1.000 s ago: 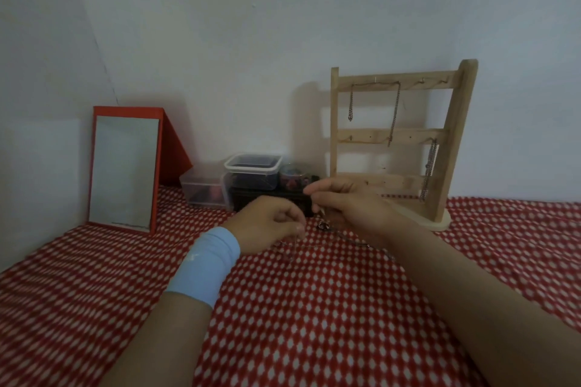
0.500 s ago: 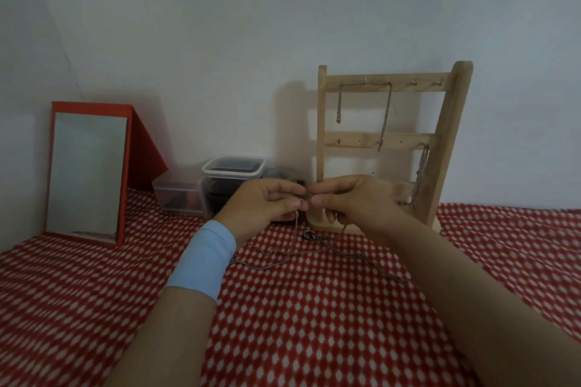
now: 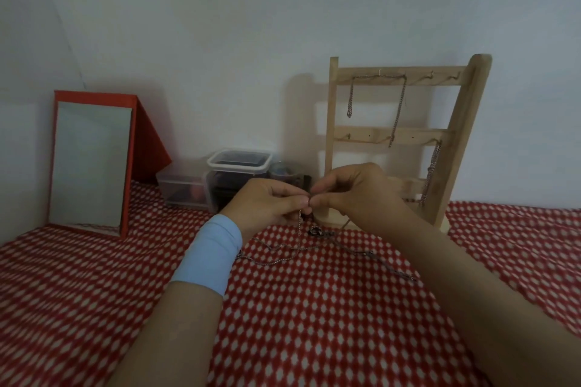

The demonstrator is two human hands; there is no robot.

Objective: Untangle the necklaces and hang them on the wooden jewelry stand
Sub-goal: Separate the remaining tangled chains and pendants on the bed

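No writing, label, brand, number or sign can be read anywhere in view. The wooden jewelry stand (image 3: 371, 134) at the far right shows bare wood. The lidded plastic boxes (image 3: 239, 162) against the far wall, the red-framed mirror (image 3: 91, 163) at the far left and the light blue wristband (image 3: 207, 256) carry no legible marking.

The right hand (image 3: 361, 195) covers the lowest rungs of the pale wooden ladder-shaped jewelry stand (image 3: 440, 75). Where its fingertips meet those of the left hand (image 3: 267, 206), the thin silver chain necklace (image 3: 299, 229) is pinched out of sight, and its small dark charm (image 3: 315, 231) is too small to make out. The contents of the clear plastic lidded boxes (image 3: 239, 163) are too dim to tell
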